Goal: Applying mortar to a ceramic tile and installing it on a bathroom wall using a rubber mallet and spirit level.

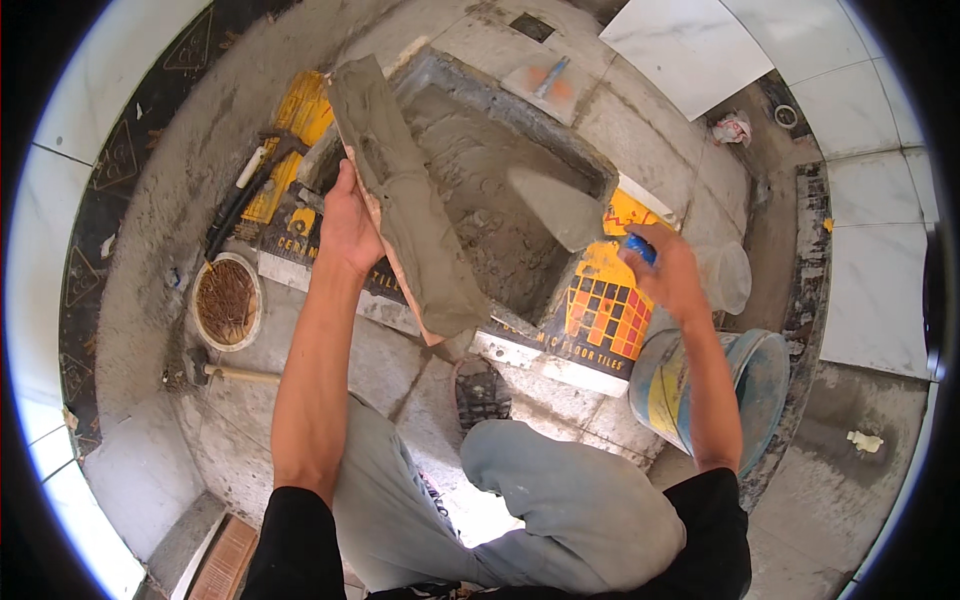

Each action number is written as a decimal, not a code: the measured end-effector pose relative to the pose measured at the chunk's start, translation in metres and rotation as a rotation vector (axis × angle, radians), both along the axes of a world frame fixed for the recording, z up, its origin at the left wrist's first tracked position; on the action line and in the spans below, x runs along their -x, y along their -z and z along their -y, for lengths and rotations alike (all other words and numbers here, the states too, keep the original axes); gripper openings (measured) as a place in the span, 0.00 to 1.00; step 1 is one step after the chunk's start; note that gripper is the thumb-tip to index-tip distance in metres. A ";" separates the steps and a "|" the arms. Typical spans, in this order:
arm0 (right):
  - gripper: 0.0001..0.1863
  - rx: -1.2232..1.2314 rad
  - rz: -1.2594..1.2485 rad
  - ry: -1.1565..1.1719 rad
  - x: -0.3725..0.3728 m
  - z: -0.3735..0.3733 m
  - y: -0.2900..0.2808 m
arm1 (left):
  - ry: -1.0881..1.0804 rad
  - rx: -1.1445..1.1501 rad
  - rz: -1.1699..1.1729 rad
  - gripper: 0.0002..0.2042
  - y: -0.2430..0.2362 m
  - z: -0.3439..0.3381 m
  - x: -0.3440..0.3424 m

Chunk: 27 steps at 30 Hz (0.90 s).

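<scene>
My left hand (pixel 350 228) grips the left edge of a long narrow tile strip (pixel 410 200), tilted, its upper face coated with grey mortar. My left fingers are partly hidden behind the strip. In my right hand (pixel 668 275) is the blue handle of a pointing trowel (pixel 560 208); the grey-smeared blade points left, over the right side of a mortar trough (pixel 525 108). Wet mortar (pixel 505 240) lies inside the trough. The strip reaches across the trough's left side, and its lower end hangs over the near rim.
Flattened yellow tile cartons (pixel 605 300) lie under the trough. A dirty bucket (pixel 665 390) stands right. At left are a white tub (pixel 226 338) of thin brown pieces, a claw hammer (pixel 262 180) and a wooden-handled hammer (pixel 240 374). A white tile (pixel 690 50) lies far right.
</scene>
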State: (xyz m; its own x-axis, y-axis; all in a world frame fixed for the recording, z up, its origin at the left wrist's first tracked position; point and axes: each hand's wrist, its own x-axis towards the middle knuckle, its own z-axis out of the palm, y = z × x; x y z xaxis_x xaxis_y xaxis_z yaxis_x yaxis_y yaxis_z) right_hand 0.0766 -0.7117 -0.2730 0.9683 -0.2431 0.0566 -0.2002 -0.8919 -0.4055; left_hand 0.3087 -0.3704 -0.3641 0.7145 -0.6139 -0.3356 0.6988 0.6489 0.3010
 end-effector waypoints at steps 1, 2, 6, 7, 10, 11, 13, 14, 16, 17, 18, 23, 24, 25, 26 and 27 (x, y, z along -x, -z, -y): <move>0.19 0.080 -0.061 -0.006 -0.001 -0.005 0.001 | -0.005 -0.010 -0.014 0.27 -0.001 -0.001 0.001; 0.19 0.077 -0.053 -0.010 -0.001 -0.008 0.007 | -0.009 -0.014 -0.006 0.27 -0.002 -0.002 0.001; 0.20 -0.395 -0.069 0.164 -0.007 -0.024 0.021 | 0.023 -0.026 0.018 0.29 -0.001 0.007 0.007; 0.21 -0.517 -0.099 0.179 -0.012 -0.029 0.020 | 0.028 -0.025 0.014 0.29 0.000 0.008 0.007; 0.22 -0.864 -0.102 0.094 -0.029 -0.052 0.010 | 0.070 -0.028 0.006 0.29 -0.004 0.015 0.013; 0.23 -0.902 -0.130 0.049 -0.034 -0.053 0.008 | 0.079 -0.028 0.005 0.29 -0.007 0.016 0.015; 0.23 -0.827 -0.148 -0.060 -0.027 -0.055 0.006 | 0.056 -0.007 -0.039 0.27 -0.013 0.017 0.017; 0.23 -0.753 -0.168 -0.190 -0.026 -0.057 0.005 | 0.053 -0.009 -0.038 0.27 -0.013 0.016 0.015; 0.22 -0.699 -0.268 -0.189 -0.023 -0.053 0.000 | 0.035 -0.061 -0.027 0.27 -0.011 0.009 0.007; 0.21 -0.587 -0.253 -0.183 -0.016 -0.043 0.006 | 0.037 -0.057 -0.031 0.27 -0.009 0.008 0.005; 0.21 -0.477 -0.236 -0.183 -0.013 -0.036 0.009 | 0.057 -0.024 -0.020 0.27 -0.007 0.005 0.001; 0.20 -0.316 -0.082 -0.096 0.012 -0.023 0.000 | 0.060 0.020 -0.024 0.27 -0.002 -0.002 -0.003; 0.20 -0.315 -0.079 -0.104 0.012 -0.027 -0.009 | 0.065 0.016 -0.025 0.27 -0.002 -0.002 -0.002; 0.20 -0.345 -0.072 -0.197 0.010 -0.032 -0.016 | 0.071 0.011 -0.027 0.27 -0.001 -0.003 -0.001; 0.20 -0.373 -0.064 -0.284 0.009 -0.037 -0.022 | 0.070 0.012 -0.022 0.27 -0.001 -0.001 0.000; 0.20 -0.315 -0.090 -0.299 0.002 -0.040 -0.027 | 0.083 -0.018 -0.022 0.27 -0.001 0.000 0.002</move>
